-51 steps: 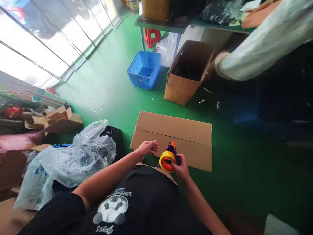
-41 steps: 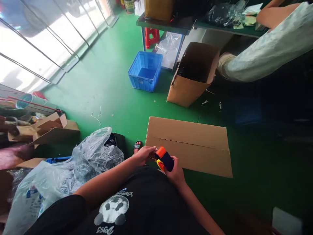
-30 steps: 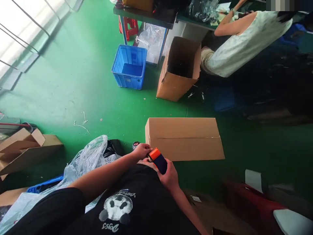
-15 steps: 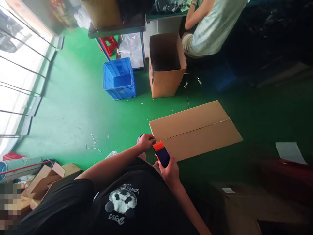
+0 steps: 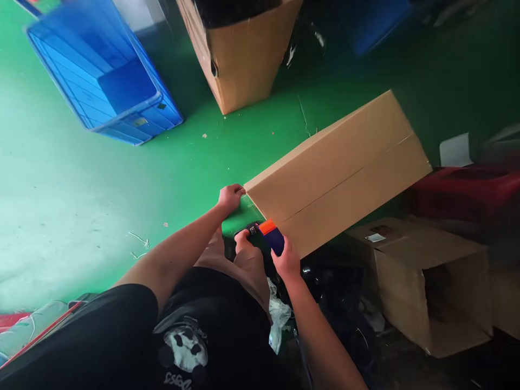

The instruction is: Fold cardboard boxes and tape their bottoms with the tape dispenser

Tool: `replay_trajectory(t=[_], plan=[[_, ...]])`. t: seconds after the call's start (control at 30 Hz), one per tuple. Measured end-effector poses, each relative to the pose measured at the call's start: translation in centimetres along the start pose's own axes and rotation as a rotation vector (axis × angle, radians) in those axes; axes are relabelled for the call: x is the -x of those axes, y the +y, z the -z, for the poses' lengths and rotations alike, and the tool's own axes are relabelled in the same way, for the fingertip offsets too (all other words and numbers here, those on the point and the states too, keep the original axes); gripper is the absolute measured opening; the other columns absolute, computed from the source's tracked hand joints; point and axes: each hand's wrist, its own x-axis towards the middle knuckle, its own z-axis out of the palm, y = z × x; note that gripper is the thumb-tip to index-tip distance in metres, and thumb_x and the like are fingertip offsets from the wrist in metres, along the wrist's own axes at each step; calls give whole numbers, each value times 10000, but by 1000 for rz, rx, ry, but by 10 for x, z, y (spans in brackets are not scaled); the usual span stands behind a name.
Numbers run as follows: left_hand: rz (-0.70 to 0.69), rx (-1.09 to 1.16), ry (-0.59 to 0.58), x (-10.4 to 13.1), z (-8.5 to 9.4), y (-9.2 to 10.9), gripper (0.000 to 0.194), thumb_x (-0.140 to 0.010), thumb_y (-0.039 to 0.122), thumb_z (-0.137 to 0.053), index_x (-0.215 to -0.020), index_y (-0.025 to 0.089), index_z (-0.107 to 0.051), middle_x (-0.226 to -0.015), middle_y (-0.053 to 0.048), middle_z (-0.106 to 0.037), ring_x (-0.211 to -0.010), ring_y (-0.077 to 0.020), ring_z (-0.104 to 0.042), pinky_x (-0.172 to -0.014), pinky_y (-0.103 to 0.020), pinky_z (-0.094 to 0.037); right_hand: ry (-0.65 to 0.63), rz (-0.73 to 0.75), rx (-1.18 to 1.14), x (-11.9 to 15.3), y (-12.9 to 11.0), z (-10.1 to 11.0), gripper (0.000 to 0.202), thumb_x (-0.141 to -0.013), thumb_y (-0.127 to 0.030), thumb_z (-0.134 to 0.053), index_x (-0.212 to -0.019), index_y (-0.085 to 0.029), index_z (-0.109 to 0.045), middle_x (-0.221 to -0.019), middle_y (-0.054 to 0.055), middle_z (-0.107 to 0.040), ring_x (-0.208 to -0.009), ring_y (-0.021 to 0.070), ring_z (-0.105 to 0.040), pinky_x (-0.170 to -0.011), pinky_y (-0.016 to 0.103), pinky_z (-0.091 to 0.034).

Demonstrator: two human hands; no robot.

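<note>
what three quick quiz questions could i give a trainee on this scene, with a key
1. True or false: the right hand holds the handheld tape dispenser.

2. Which part of the long cardboard carton is nearest the left hand?
A) its seam
B) its leftmost corner in the picture
C) its right end in the picture

3. Fill in the colour: the plastic crate at the picture's upper left is ____.

Key: 1 true; 2 B; 3 blue.

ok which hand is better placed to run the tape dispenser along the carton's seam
Probably the right hand: it grips the tape dispenser near one end of the seam. The left hand is at the carton's corner, without the dispenser.
</note>
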Motion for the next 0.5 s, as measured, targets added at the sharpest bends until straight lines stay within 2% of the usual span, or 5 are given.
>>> replay_trajectory(t=[0.13,0.27,0.37,0.5], plan=[[8,59,-15,-24,-15,-29,134,-833,323,-773,-756,216,-748,-950,-53,-835,-923,-203,-726,-857,-292,-534,-31,-11,25,-8,6,-3,547,-971,-393,-573,-1449,-128,-536,-1149,196,-713,-957,333,-695,-856,508,-610],[-16,148,-58,-42,-25,-48,156,-822,352,-765,-790,199,-767,-846,-50,-804,-827,-188,-702,-818,-301,-540,-52,-19,36,-10,10,2,568,-966,-448,-590,-1433,-130,-536,-1151,200,-705,-952,336,-687,-838,507,-604],[-24,206,-81,-48,-30,-55,174,-802,364,-768,-793,190,-770,-807,-39,-779,-804,-183,-691,-812,-310,-543,-53,-16,59,-11,9,6,576,-976,-478,-585,-1427,-123,-537,-1115,194,-702,-943,339,-685,-836,514,-603],[-41,361,-106,-41,-32,-52,184,-806,363,-755,-792,180,-742,-832,-42,-778,-796,-169,-692,-816,-317,-554,-41,26,79,-10,8,10,576,-988,-487,-581,-1423,-113,-529,-1094,188,-698,-932,335,-684,-831,517,-608]])
